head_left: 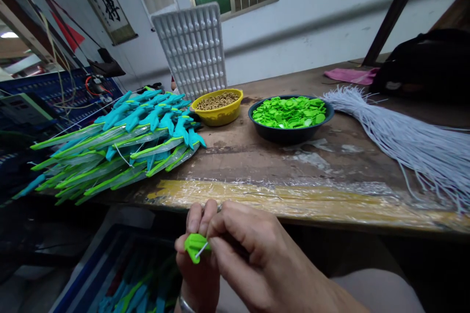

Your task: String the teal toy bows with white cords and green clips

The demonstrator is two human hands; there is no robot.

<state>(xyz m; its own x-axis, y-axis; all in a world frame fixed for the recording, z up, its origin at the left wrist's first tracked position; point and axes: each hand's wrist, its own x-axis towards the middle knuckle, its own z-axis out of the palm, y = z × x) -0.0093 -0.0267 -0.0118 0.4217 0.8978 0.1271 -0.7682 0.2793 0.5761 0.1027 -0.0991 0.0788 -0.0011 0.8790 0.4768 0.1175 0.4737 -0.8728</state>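
Just in front of the table edge, my left hand (pixel 198 274) pinches a small bright green plastic piece (pixel 194 247) between thumb and fingers. A short length of white cord (pixel 201 250) comes out of a hole in that piece. My right hand (pixel 253 249) overlaps the left and is closed, thumb against forefinger, on the cord's other side. The rest of the cord is hidden behind the fingers. Similar green pieces (pixel 290 112) fill a dark bowl (pixel 290 134) on the table, and a bundle of white cords (pixel 396 142) lies at the right.
A stack of teal and green plastic toys (pixel 147 132) covers the table's left side. Behind it stands a grey moulded tray (pixel 194 49). A yellow bowl (pixel 216 116) holds brass-coloured rings. A blue crate (pixel 88 274) with more toys sits below; a black bag (pixel 422 68) is at far right.
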